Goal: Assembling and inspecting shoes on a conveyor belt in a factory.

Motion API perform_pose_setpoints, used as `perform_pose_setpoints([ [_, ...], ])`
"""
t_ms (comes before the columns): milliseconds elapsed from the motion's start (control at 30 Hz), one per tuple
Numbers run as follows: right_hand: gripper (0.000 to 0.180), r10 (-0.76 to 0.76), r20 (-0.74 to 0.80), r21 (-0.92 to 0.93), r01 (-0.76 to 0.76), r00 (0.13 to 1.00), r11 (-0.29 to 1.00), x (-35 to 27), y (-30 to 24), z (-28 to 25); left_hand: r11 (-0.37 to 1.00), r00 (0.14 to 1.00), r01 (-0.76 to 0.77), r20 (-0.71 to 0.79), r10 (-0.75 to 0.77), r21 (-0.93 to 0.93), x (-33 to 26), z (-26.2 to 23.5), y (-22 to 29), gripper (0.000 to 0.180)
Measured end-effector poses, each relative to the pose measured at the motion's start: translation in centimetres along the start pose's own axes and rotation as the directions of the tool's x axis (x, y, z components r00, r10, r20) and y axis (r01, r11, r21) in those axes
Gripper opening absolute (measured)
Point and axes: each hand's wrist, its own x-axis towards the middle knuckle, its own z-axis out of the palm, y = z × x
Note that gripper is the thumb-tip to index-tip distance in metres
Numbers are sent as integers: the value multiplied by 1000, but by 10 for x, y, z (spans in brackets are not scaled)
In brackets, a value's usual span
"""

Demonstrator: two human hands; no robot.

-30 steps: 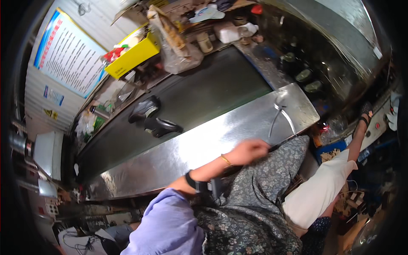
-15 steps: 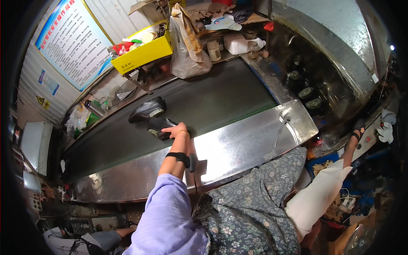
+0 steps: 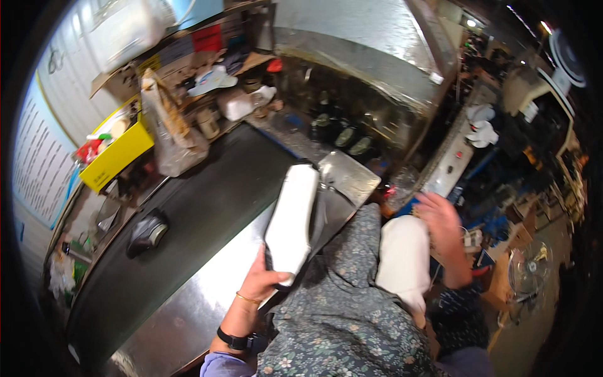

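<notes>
The held shoe (image 3: 291, 217) was over the front of the metal desk (image 3: 207, 292), its long white sole turned up toward the camera and its dark upper showing only along the edges. The left hand (image 3: 257, 281) gripped it at the near end, the thumb lying over the sole's lower edge and the other fingers mostly hidden behind. A thin yellow bracelet (image 3: 248, 298) and a black strap (image 3: 232, 340) circled that arm. The right hand (image 3: 441, 220) stood well apart from the shoe, beside a white trouser leg (image 3: 405, 257), its fingers loosely spread but blurred; whether it touched the cloth could not be told. A floral apron (image 3: 339, 320) covered the person's lap.

Beyond the desk's bright metal ran a dark belt (image 3: 207, 201), on which a second shoe (image 3: 149, 234), black and shiny, rested toward the left. Along the far side were a yellow box (image 3: 119, 151) filled with small items and, just beside it, a clear plastic bag (image 3: 181, 154). A fan (image 3: 531, 269) stood farther off at the right.
</notes>
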Motion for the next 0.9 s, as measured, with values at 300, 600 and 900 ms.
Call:
perform_pose_setpoints([
  [300,27,-223,-41,-477,177,974,861,1,22,65,485,875,-470,461,146,738,73,112,-65,84],
  [600,44,147,122,-277,-109,982,955,-5,89,54,214,885,-460,427,186,862,152,115,-85,38],
  [900,37,88,17,-348,-76,996,934,-7,106,56,-72,856,-365,365,367,928,160,118,-104,15],
])
